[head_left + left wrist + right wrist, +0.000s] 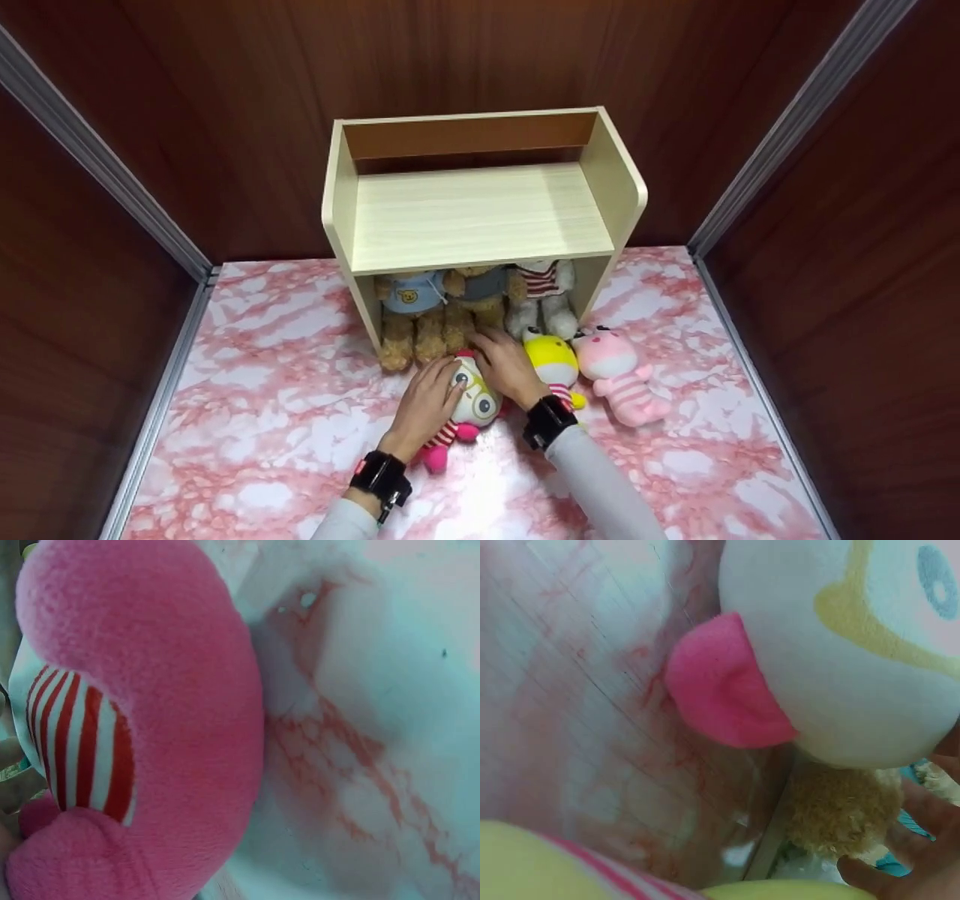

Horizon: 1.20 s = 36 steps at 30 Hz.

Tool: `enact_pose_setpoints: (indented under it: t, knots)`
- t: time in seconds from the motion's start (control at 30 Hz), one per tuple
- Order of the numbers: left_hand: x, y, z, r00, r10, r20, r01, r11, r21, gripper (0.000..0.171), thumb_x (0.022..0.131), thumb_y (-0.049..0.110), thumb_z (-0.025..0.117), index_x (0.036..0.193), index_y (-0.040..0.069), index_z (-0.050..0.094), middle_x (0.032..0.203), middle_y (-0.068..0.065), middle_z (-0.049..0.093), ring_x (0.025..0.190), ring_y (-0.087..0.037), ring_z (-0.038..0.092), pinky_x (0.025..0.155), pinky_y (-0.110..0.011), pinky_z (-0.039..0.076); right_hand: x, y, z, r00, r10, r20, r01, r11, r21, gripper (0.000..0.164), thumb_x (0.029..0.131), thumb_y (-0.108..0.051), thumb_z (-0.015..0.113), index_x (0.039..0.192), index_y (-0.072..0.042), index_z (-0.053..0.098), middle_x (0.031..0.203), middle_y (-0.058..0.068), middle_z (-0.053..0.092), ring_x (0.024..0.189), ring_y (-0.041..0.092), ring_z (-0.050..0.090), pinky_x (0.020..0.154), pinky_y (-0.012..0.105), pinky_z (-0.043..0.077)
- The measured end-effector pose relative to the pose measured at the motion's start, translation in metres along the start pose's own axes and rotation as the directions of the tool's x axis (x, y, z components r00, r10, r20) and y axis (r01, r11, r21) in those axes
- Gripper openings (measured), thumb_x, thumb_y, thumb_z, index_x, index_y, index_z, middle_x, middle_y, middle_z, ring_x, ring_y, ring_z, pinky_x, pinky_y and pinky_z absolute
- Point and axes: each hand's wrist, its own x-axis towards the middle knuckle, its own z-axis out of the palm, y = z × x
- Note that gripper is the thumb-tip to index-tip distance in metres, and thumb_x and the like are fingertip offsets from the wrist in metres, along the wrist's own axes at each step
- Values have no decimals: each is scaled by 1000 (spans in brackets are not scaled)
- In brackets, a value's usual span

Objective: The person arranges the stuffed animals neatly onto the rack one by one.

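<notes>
A plush toy (474, 397) with a white head, yellow glasses, pink limbs and a red-striped shirt lies tilted before the shelf. My left hand (426, 406) holds its head from the left, thumb across the face. At the head's right side is my right hand (511, 366), with the fingertips by the top of the head. The right wrist view shows these fingers (922, 821) loosely spread below the white head, beside brown fur. In the left wrist view, the toy's pink body (195, 705) fills the left half and covers most of the hand.
A pale wooden shelf (480, 214) stands at the back. Two brown bears (416, 296) and a white plush toy (541, 281) sit in its lower level. A yellow plush toy (553, 356) and a pink one (621, 375) lie to the right on the marbled table (262, 442).
</notes>
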Motion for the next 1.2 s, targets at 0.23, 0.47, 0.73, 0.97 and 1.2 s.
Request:
enact_pose_setpoints:
  t: [0.23, 0.47, 0.73, 0.97, 1.2]
  knots:
    - [-2, 1, -8, 989, -148, -4, 147, 988, -49, 42, 101, 23, 66, 137, 1, 61, 136, -20, 61, 124, -39, 60, 105, -53, 49, -8, 2, -17, 991, -49, -124, 49, 999, -7, 27, 94, -2, 69, 121, -2, 72, 121, 19, 67, 116, 40, 62, 99, 54, 52]
    - [-8, -7, -23, 943, -328, 58, 332, 940, -82, 50, 99, 27, 70, 142, 4, 57, 137, -18, 60, 124, -40, 59, 104, -56, 49, -20, 6, -34, 977, 0, -211, 4, 1000, 16, 35, 92, 1, 68, 126, 3, 67, 130, 26, 63, 127, 52, 55, 109, 60, 44]
    - [-13, -26, -33, 859, -476, 188, 505, 848, -160, 59, 96, 33, 74, 144, 4, 57, 115, -14, 72, 103, -33, 70, 90, -53, 55, -31, 11, -42, 963, 82, -257, -70, 996, 57, 36, 94, 0, 68, 130, 6, 64, 130, 23, 65, 128, 50, 54, 110, 60, 43]
    - [-17, -34, -33, 754, -513, 410, 625, 752, -209, 83, 87, 47, 81, 149, 3, 48, 114, -19, 70, 103, -32, 67, 94, -52, 52, -39, 14, -45, 961, 121, -250, -114, 993, 42, 39, 96, -6, 68, 133, 4, 61, 131, 22, 64, 127, 48, 56, 110, 58, 44]
    - [-21, -33, -33, 732, -467, 497, 645, 709, -285, 79, 83, 42, 86, 141, 2, 50, 112, -12, 68, 100, -26, 65, 94, -47, 52, -45, 13, -45, 965, 129, -227, -119, 991, 57, 40, 96, -4, 69, 135, 4, 61, 131, 21, 64, 126, 42, 57, 111, 53, 44]
